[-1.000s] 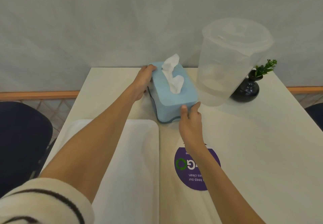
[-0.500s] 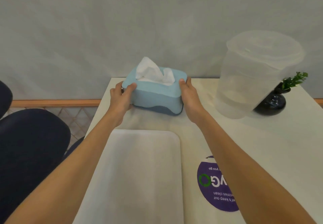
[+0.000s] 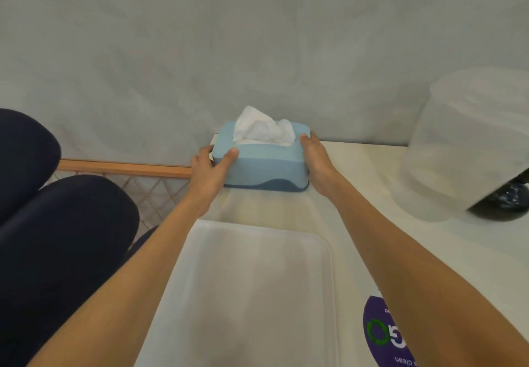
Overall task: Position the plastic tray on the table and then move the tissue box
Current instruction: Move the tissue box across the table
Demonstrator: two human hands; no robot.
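Note:
The light blue tissue box (image 3: pixel 263 163), with white tissue sticking out of its top, sits at the table's far left corner against the grey wall, its long side facing me. My left hand (image 3: pixel 210 170) grips its left end and my right hand (image 3: pixel 316 163) grips its right end. The white plastic tray (image 3: pixel 252 289) lies flat on the table just in front of the box, between my forearms.
A large translucent lidded container (image 3: pixel 469 146) stands at the right, partly hiding a dark vase (image 3: pixel 512 195). A purple round sticker (image 3: pixel 386 335) is on the white table (image 3: pixel 372 209). Dark blue chairs (image 3: pixel 57 238) stand left of the table.
The box has been turned from lengthwise to crosswise and pushed back to the far left corner by the wall. Both hands still hold its ends.

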